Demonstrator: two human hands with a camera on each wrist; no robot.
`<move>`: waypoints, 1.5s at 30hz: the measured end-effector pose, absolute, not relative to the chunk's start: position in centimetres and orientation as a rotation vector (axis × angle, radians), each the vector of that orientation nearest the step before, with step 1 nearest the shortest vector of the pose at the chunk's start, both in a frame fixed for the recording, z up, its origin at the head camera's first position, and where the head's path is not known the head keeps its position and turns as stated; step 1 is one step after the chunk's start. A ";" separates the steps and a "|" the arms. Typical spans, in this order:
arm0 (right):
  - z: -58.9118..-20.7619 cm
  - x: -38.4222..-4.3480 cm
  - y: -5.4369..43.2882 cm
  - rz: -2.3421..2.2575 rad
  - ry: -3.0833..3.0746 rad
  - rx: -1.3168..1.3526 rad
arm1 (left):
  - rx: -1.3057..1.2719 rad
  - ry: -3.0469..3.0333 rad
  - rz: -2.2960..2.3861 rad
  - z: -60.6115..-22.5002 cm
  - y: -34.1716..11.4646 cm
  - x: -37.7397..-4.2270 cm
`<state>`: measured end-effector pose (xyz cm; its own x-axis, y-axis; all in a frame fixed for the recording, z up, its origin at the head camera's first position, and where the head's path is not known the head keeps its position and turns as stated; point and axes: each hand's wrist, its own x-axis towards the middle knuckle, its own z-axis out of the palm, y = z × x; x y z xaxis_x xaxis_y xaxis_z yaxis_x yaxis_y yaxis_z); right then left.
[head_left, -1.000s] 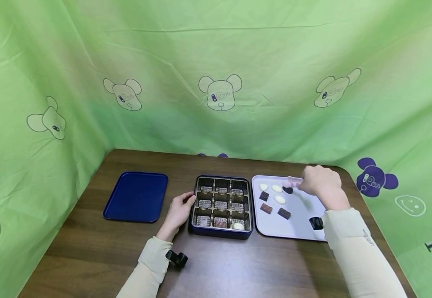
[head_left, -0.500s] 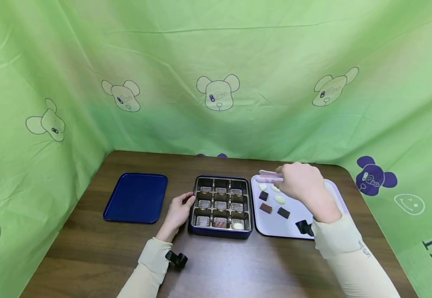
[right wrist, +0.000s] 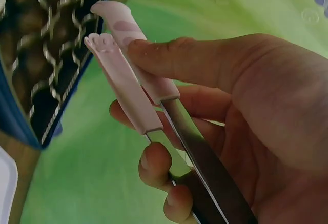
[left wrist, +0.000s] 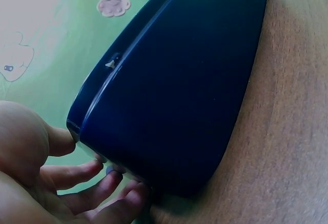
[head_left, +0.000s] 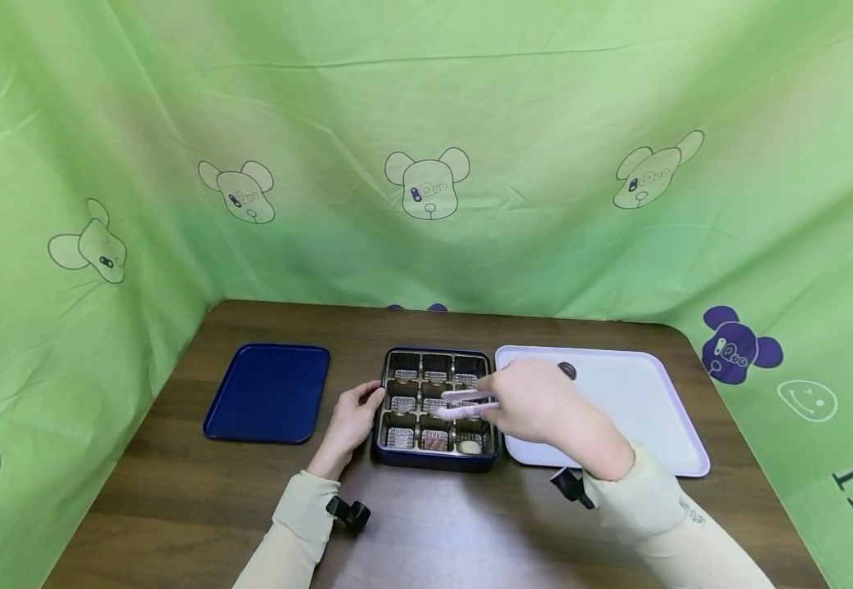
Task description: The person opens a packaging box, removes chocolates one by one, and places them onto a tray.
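A dark blue box [head_left: 437,460] with a nine-cell insert stands mid-table. Its front row holds a brown chocolate [head_left: 435,442] in the middle cell and a white chocolate [head_left: 469,447] at right. My left hand [head_left: 351,421] holds the box's left side; in the left wrist view the thumb is at the rim of the box [left wrist: 169,80] and curled fingers meet the wall. My right hand [head_left: 532,401] grips metal tongs with pink paw-shaped tips [right wrist: 125,90]. The tips stand apart above the middle row of cells, nothing visible between them.
A white tray [head_left: 647,409] lies right of the box. One black chocolate [head_left: 567,370] shows on it; my right hand and forearm hide its left part. A flat dark blue lid [head_left: 267,393] lies at left. Green printed cloth [head_left: 426,262] hangs behind the table.
My right hand has carried the tongs left, from over the white tray to above the box, covering the chocolates at the tray's left. My left hand has stayed at the box.
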<state>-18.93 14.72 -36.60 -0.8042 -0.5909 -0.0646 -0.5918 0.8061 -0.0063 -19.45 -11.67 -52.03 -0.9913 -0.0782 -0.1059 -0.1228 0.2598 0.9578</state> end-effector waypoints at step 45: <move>-41.9 -17.1 8.8 0.502 2.906 -1.259 | -0.197 2.472 1.879 -51.9 -11.8 -19.4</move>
<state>-17.14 8.75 -41.86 -0.6898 -0.7212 -0.0643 -0.7009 0.6428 0.3091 -19.39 -11.77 -51.87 -0.9915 -0.0825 -0.1004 -0.1189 0.2630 0.9575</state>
